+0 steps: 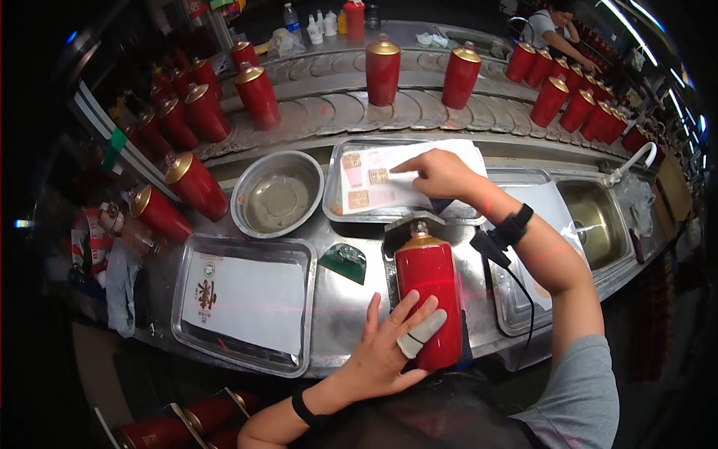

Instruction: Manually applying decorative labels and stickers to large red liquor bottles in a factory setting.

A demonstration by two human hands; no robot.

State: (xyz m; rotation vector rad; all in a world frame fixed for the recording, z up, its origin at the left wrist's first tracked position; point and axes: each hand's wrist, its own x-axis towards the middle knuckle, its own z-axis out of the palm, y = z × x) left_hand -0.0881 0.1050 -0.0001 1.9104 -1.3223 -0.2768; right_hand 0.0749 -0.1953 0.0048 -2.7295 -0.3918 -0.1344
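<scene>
A red bottle [430, 280] with a gold shoulder and clear stopper lies in a metal cradle in front of me. My left hand [385, 340] rests on its lower part with fingers spread; a grey finger cover is on one finger. My right hand [441, 173] reaches over a metal tray [338, 206], index finger stretched out and the others bent. That fingertip is at a gold square decal [378, 176] on a white sheet [449, 153] with several gold and pink patches. Whether it presses on the decal, I cannot tell.
Left stands a metal bowl of liquid [277, 196] and a tray [179, 325] with a printed sheet. A green scraper [344, 262] lies near the cradle. Red bottles [383, 71] line the conveyor [321, 112]. A sink [598, 224] is right; a person [553, 37] works beyond.
</scene>
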